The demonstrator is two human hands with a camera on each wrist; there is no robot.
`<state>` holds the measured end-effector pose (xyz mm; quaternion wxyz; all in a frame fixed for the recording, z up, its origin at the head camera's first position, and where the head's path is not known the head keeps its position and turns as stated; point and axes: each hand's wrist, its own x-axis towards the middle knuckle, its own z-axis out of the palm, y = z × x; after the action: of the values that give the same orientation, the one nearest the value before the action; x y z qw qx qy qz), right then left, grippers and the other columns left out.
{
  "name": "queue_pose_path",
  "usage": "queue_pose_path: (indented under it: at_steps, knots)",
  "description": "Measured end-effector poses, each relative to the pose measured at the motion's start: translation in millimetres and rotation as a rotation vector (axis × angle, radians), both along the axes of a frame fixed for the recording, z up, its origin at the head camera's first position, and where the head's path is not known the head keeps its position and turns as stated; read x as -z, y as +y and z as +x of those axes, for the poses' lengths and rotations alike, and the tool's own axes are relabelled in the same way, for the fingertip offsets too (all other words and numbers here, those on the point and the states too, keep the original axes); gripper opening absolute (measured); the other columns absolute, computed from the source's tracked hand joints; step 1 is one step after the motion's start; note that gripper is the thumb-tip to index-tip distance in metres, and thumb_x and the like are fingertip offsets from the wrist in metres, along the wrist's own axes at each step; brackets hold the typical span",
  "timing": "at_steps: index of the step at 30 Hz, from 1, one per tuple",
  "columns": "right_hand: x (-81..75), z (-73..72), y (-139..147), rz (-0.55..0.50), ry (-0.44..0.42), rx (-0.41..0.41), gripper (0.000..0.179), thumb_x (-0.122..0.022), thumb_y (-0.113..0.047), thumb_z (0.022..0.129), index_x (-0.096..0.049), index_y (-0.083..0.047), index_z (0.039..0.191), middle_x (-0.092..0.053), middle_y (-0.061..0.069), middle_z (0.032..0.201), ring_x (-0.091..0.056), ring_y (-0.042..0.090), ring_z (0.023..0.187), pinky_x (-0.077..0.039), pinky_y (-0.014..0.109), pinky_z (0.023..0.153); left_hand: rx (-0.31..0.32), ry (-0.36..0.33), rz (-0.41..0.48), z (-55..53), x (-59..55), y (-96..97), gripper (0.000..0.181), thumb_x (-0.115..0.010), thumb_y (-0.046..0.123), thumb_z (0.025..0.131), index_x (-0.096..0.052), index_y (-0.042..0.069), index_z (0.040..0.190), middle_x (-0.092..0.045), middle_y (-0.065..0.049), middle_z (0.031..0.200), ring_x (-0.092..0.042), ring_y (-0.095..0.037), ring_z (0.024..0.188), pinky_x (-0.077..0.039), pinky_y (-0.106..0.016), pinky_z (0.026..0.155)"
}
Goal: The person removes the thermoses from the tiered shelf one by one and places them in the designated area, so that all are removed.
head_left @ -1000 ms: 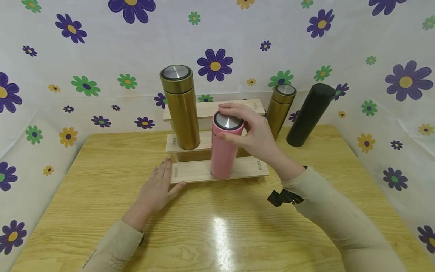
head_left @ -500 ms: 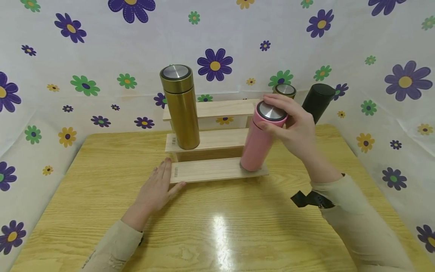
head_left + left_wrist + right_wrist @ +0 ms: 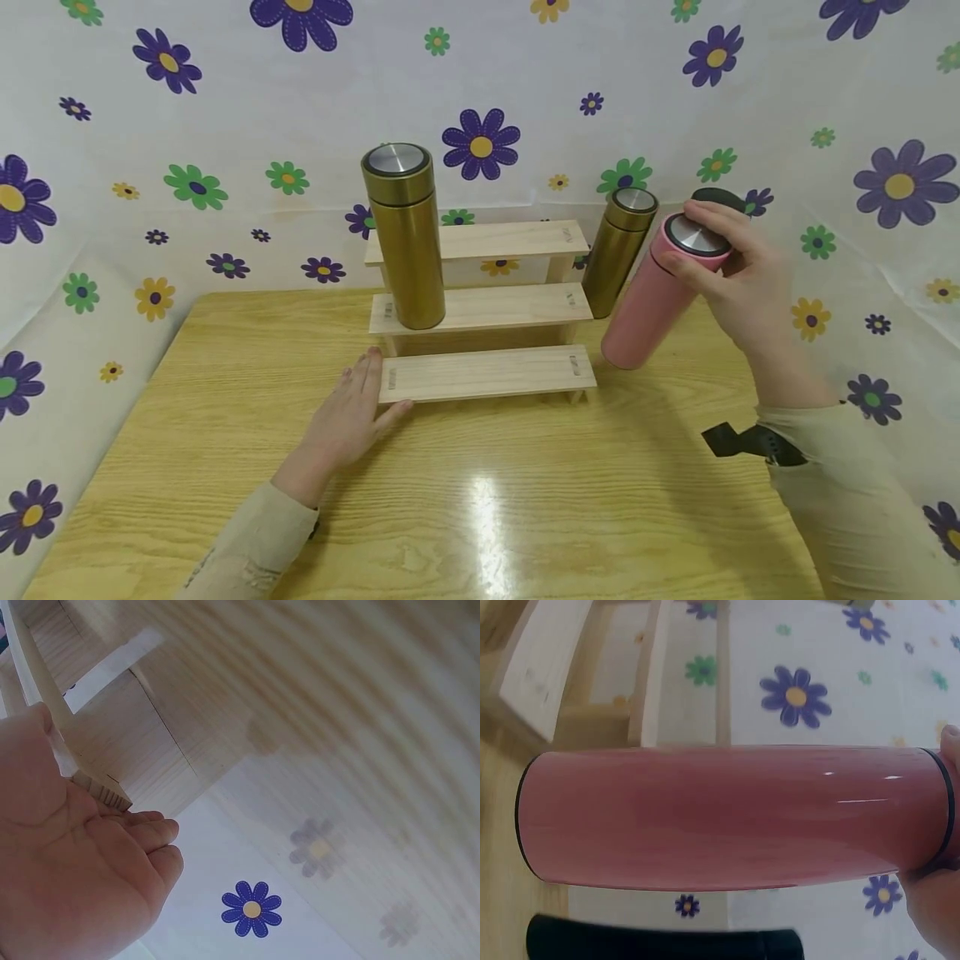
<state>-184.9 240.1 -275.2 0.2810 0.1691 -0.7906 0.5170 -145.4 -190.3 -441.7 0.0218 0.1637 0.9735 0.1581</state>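
Note:
My right hand grips a pink thermos around its lid, thumb on the near side and fingers over the far side. The thermos tilts a little, to the right of a three-tier wooden shelf. In the right wrist view the pink thermos spans the picture, with the fingers at its lid end. My left hand rests against the left end of the lowest step, fingers straight; the left wrist view shows the palm against the board's end.
A tall gold thermos stands on the middle step at left. Another gold thermos stands on the table right of the shelf. A black thermos is mostly hidden behind the pink one in the head view. Flower-patterned cloth hangs behind.
My right hand has carried the pink thermos rightward from the lowest step to beyond the shelf's right end. The left hand has stayed against the shelf.

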Motion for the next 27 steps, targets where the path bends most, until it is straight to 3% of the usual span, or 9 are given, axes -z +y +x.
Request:
queue_pose_path:
  at_steps: [6,11,27]
  knots:
    - [6.3,-1.7,25,0.054,-0.107,0.164,0.054,-0.079,-0.004,0.078,-0.062,-0.011,0.129,-0.055,0.002,0.132,-0.052,0.012,0.114,-0.046,0.014,0.091,0.001,-0.001,-0.002,0.7,0.5,0.0,0.092,-0.034,0.061,0.096,-0.003,-0.007,0.150,-0.007,-0.023,0.156,-0.011,-0.037,0.143,-0.011,-0.049,0.116]
    - [15.5,-5.7,41,0.035,-0.109,0.231,0.055,-0.081,-0.003,0.074,-0.064,-0.011,0.126,-0.058,0.000,0.128,-0.053,0.010,0.113,-0.046,0.012,0.087,0.000,0.003,-0.001,0.0,1.2,-0.4,0.092,-0.033,0.062,0.096,-0.003,-0.007,0.150,-0.007,-0.024,0.156,-0.011,-0.037,0.143,-0.011,-0.048,0.116]
    - [36.4,-15.3,71,0.031,-0.250,0.337,0.054,-0.080,-0.015,0.078,-0.062,-0.020,0.130,-0.056,-0.004,0.130,-0.051,0.005,0.108,-0.044,0.009,0.086,0.004,0.017,-0.007,-1.1,2.0,-0.2,0.091,-0.033,0.061,0.097,-0.003,-0.007,0.150,-0.008,-0.024,0.156,-0.012,-0.037,0.143,-0.011,-0.049,0.116]
